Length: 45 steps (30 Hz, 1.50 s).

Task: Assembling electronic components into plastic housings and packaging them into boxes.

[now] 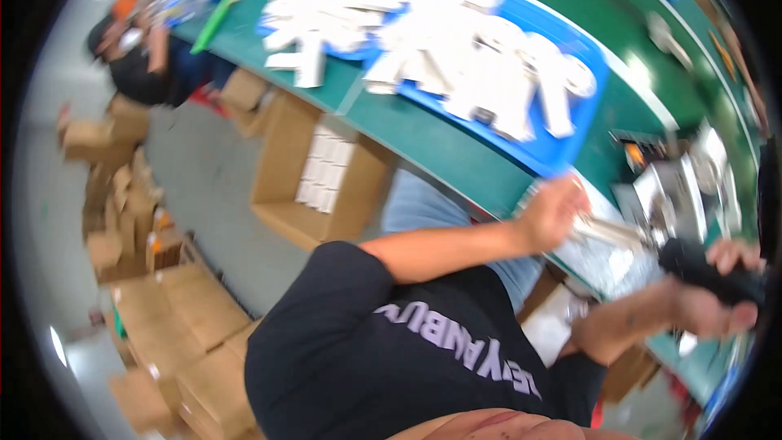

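Note:
My left hand (554, 213) is at the bench's near edge, its fingers closed on a pale, elongated part (611, 232) that points right. Motion blur hides the part's exact kind. To its right, my right hand (717, 301) is wrapped round a black cylindrical hand tool (692, 266). The tool's front end is close to the pale part's far end; whether they touch is unclear. Just beyond my left hand lies a blue tray (580, 140) heaped with white plastic parts (497, 73).
A metal fixture (672, 187) stands on the green bench (440, 155), with clear plastic wrap (607, 265) nearby. Below the edge is an open carton (273, 216) with white boxes. Stacked cartons (175, 310) fill the left floor. Another person (142, 69) is at far left.

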Available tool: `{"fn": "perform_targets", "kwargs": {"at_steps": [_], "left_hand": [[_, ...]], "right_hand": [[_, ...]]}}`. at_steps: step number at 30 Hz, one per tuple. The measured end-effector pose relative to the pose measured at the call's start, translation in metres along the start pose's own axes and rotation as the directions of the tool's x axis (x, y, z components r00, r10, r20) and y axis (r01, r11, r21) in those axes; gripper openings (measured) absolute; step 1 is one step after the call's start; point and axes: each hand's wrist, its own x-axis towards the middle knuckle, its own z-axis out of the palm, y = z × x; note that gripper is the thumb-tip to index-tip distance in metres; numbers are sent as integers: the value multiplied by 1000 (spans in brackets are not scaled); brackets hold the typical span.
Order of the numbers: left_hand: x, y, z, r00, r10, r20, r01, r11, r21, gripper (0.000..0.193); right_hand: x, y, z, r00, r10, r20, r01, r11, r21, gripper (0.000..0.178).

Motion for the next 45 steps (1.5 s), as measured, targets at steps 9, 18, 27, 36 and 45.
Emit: {"fn": "perform_targets", "kwargs": {"at_steps": [9,18,27,36,45], "left_hand": [[-4,16,-5,996,78,-40,-77,997,25,17],[0,-5,3,999,-43,3,43,998,52,13],[3,-4,-1,999,7,40,-6,1000,-25,18],[3,4,-3,998,-49,30,50,999,-21,17],[6,2,-8,994,13,109,-20,998,61,21]], "right_hand": [[-14,-2,15,994,-106,-22,105,994,-28,64],[19,-69,-37,967,-43,250,-191,528,828,20],[67,-11,18,862,-456,222,493,856,-154,25],[51,-2,-5,973,-91,214,106,993,-58,39],[5,-27,38,970,-162,180,141,983,121,73]]}}
